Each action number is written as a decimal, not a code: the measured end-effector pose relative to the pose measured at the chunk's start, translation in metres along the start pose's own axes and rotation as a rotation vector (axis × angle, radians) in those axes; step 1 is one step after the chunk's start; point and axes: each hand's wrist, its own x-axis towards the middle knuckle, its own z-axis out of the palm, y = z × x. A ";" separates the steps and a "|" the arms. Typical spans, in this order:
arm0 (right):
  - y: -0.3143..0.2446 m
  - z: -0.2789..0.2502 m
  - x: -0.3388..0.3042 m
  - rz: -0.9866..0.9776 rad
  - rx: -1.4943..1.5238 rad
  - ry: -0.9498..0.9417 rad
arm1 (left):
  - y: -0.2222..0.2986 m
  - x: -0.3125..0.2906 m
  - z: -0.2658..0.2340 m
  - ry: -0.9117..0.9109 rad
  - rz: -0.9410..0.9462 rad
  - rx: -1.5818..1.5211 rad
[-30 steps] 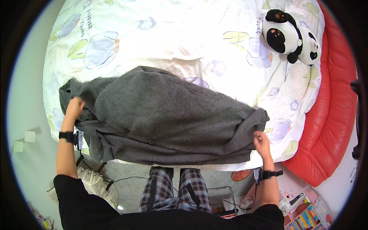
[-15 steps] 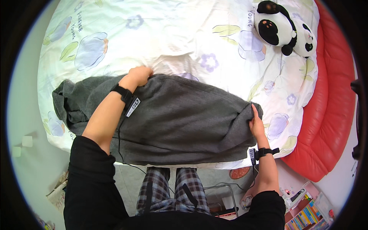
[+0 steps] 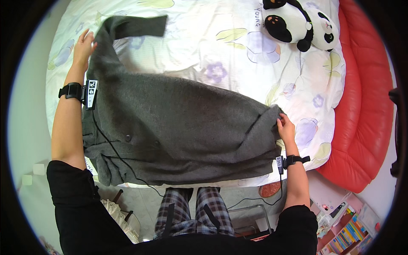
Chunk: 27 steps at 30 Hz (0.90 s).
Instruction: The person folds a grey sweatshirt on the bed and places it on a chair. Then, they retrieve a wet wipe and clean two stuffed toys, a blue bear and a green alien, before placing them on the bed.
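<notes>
A dark grey coat [image 3: 182, 114] with round buttons lies spread across the near side of the bed. One sleeve [image 3: 140, 27] stretches up from its left end and bends over to the right, slightly blurred. Beside that sleeve is my left hand [image 3: 85, 47], its fingers apart, the thumb side close against the cloth; contact is hard to tell. At the coat's right end my right hand [image 3: 286, 126] pinches a folded edge between thumb and fingers. Toward the lower left the cloth is bunched in creases.
The bed [image 3: 178, 51] has a white floral sheet. A panda plush [image 3: 293, 25] lies at the far right, beside a red padded bed edge [image 3: 361, 106]. Black cables run from both wrist straps. A small shelf of books [image 3: 348, 233] stands at the lower right.
My left hand has moved left and away from me, off the coat's far edge. The sleeve has swung out from the coat's left end. My right hand stays at the right edge.
</notes>
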 end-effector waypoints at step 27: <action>0.014 0.020 -0.022 0.474 0.250 -0.422 | -0.245 -0.346 -0.239 -0.065 -0.200 0.881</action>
